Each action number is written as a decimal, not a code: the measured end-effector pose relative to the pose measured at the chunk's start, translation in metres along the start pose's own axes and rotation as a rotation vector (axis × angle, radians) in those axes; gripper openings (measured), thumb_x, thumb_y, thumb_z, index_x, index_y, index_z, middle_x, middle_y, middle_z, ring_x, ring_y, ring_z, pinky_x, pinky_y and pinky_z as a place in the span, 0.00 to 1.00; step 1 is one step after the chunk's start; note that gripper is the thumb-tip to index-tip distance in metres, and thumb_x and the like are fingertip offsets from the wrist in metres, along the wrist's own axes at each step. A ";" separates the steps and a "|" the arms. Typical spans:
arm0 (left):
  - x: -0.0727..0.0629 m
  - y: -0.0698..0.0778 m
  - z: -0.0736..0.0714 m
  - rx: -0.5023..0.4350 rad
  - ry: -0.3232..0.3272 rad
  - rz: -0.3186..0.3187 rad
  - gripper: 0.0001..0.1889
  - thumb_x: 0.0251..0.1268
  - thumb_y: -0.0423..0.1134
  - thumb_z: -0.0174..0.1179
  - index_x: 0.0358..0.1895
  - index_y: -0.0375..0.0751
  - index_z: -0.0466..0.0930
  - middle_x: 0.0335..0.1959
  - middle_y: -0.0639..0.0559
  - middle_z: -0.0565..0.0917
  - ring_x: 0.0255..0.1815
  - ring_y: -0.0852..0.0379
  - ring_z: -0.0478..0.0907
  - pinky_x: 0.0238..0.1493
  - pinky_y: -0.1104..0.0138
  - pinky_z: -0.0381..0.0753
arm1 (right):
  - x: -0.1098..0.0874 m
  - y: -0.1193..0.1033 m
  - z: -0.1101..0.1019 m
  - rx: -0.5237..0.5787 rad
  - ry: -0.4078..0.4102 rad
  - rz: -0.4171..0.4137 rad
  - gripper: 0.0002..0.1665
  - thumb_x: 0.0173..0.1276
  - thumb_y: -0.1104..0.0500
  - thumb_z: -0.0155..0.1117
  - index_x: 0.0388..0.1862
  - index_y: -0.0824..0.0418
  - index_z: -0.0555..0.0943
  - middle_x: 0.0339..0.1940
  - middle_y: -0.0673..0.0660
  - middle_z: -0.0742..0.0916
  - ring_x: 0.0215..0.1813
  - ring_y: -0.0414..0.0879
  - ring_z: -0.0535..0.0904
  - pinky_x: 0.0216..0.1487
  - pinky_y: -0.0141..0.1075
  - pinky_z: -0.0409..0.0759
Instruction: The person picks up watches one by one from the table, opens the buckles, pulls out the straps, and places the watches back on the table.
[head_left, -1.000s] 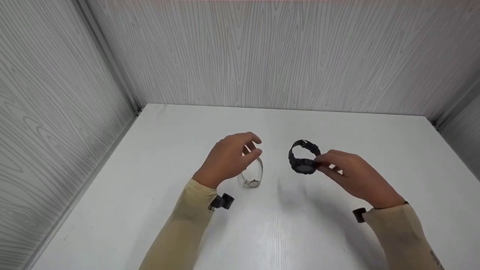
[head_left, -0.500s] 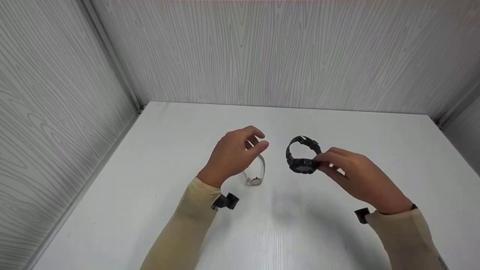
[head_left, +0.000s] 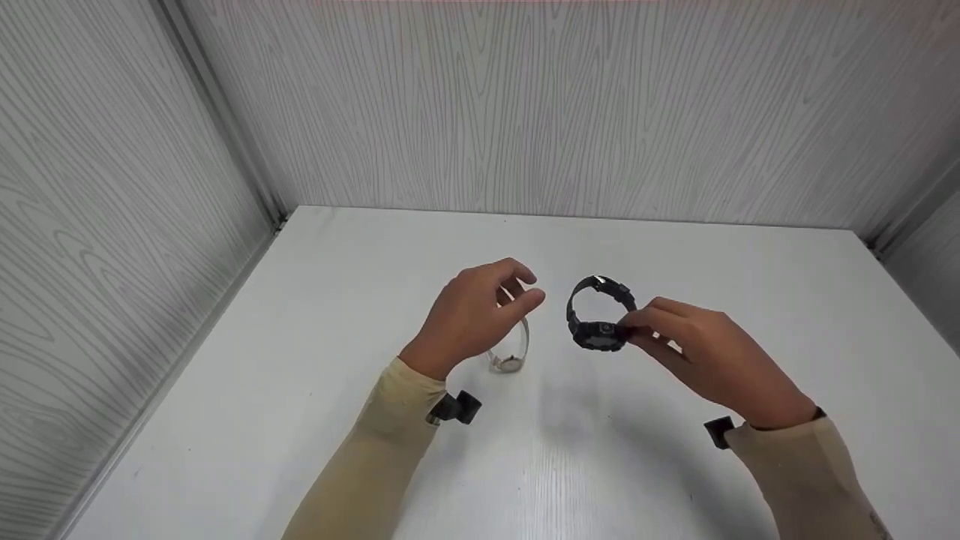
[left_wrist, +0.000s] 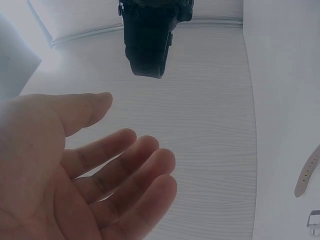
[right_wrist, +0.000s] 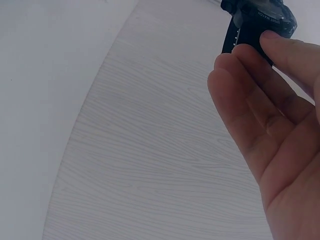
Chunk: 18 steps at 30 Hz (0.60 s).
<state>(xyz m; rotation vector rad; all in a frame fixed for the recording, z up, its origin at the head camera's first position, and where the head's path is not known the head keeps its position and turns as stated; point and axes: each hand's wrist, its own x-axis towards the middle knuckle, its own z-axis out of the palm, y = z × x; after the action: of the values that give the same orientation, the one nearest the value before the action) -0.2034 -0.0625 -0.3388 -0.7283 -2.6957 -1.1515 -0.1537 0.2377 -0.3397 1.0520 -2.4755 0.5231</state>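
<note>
Above the table, my right hand [head_left: 694,349] pinches a black wristwatch [head_left: 600,335] between thumb and fingers at the side of its case. The strap is buckled into a loop, and its face is turned toward the head camera. In the right wrist view the watch [right_wrist: 257,22] shows at the top, partly covered by the fingertips. My left hand [head_left: 476,311] hovers to the left of it, fingers loosely bent and holding nothing. Below that hand a second, pale-strapped wristwatch [head_left: 511,364] lies on the table, its strap partly hidden; the left wrist view catches its strap end [left_wrist: 306,175].
The white table [head_left: 360,262] runs back to a grey wood-grain panel [head_left: 480,112]. Another such panel [head_left: 97,240] stands along the left side, and one more edge shows at the right. A small black camera mount [head_left: 456,407] sits on the left sleeve.
My left hand has shifted slightly to the right. The right hand has moved the black watch a little to the left, still in its pinch. The pale watch stays on the table.
</note>
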 end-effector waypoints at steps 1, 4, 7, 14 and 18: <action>0.000 0.000 0.000 -0.002 -0.002 0.000 0.16 0.76 0.53 0.60 0.55 0.49 0.85 0.40 0.59 0.87 0.41 0.62 0.83 0.44 0.63 0.81 | 0.000 0.000 0.000 0.000 0.004 -0.009 0.21 0.63 0.69 0.76 0.50 0.49 0.86 0.38 0.40 0.85 0.33 0.30 0.76 0.33 0.25 0.73; 0.000 0.001 0.000 -0.038 -0.017 0.004 0.15 0.76 0.54 0.60 0.54 0.50 0.85 0.41 0.60 0.87 0.41 0.62 0.82 0.45 0.63 0.81 | 0.001 -0.002 -0.001 -0.003 0.017 -0.034 0.20 0.63 0.68 0.76 0.50 0.49 0.86 0.38 0.40 0.86 0.33 0.31 0.76 0.34 0.24 0.72; -0.001 0.002 -0.002 -0.126 -0.056 0.023 0.14 0.75 0.53 0.61 0.53 0.50 0.85 0.42 0.60 0.86 0.42 0.61 0.82 0.47 0.62 0.81 | 0.001 -0.005 -0.003 -0.005 0.031 -0.055 0.20 0.63 0.68 0.76 0.50 0.50 0.86 0.38 0.41 0.86 0.33 0.31 0.76 0.34 0.23 0.71; -0.002 0.006 -0.004 -0.268 -0.165 0.042 0.16 0.75 0.56 0.59 0.53 0.51 0.85 0.45 0.60 0.86 0.44 0.57 0.82 0.49 0.61 0.82 | 0.003 -0.013 -0.005 -0.008 0.029 -0.100 0.22 0.61 0.69 0.77 0.51 0.50 0.87 0.40 0.40 0.86 0.32 0.31 0.75 0.32 0.21 0.70; -0.002 0.009 -0.003 -0.232 -0.192 0.023 0.18 0.75 0.58 0.59 0.54 0.52 0.86 0.45 0.62 0.86 0.47 0.61 0.82 0.53 0.62 0.81 | 0.002 -0.016 -0.007 -0.014 0.032 -0.109 0.24 0.60 0.69 0.78 0.52 0.49 0.87 0.40 0.39 0.85 0.31 0.30 0.74 0.31 0.21 0.70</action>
<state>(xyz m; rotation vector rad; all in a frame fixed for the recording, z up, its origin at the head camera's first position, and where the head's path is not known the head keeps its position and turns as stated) -0.1977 -0.0599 -0.3316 -0.9447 -2.7233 -1.4774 -0.1418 0.2297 -0.3300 1.1568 -2.3751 0.4839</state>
